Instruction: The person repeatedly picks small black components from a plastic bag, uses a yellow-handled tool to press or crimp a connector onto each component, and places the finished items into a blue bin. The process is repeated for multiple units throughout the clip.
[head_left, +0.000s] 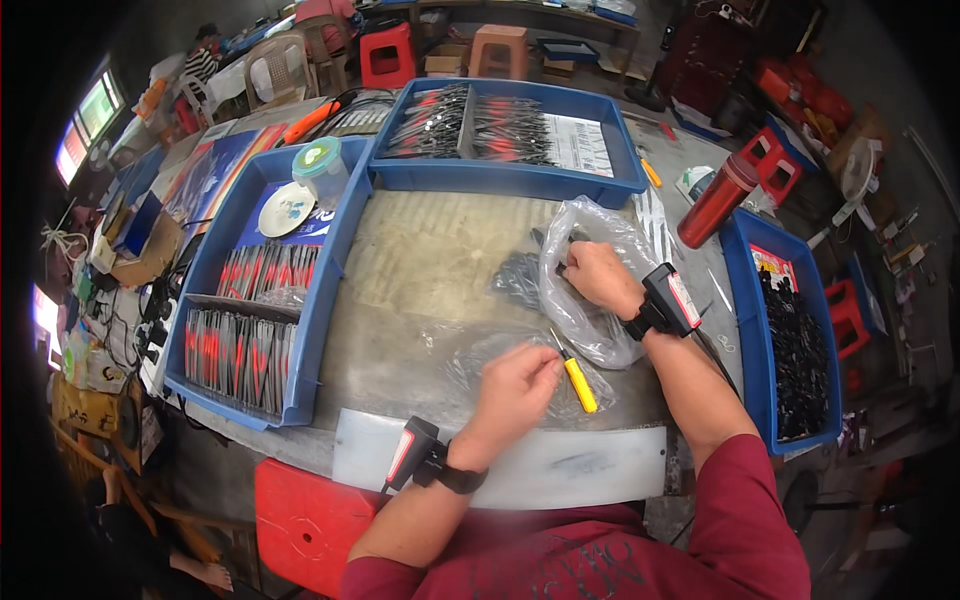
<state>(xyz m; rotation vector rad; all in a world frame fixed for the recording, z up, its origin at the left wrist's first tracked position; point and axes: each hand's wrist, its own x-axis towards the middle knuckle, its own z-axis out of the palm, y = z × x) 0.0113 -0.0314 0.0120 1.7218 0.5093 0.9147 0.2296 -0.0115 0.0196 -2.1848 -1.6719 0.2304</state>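
Note:
My right hand (605,278) reaches into the mouth of a clear plastic bag (622,345), its fingers curled together; what they hold, if anything, cannot be made out. Small dark pieces (518,280) lie under thin plastic beside the bag, to the left of that hand. Nearer to me, my left hand (515,392) is closed in a pinch, and I cannot make out anything between its fingertips. Just right of those fingertips lies a screwdriver (579,386) with a yellow handle, on crumpled clear film. A black strap with a small device is on each wrist.
Blue trays stand left (330,300), at the back (500,178) and right (752,340), holding thin red-and-black packs or black pieces. A lidded tub (320,172) sits in the left tray. A red bottle (716,203) stands at right. A red stool (310,530) is below the table's front edge.

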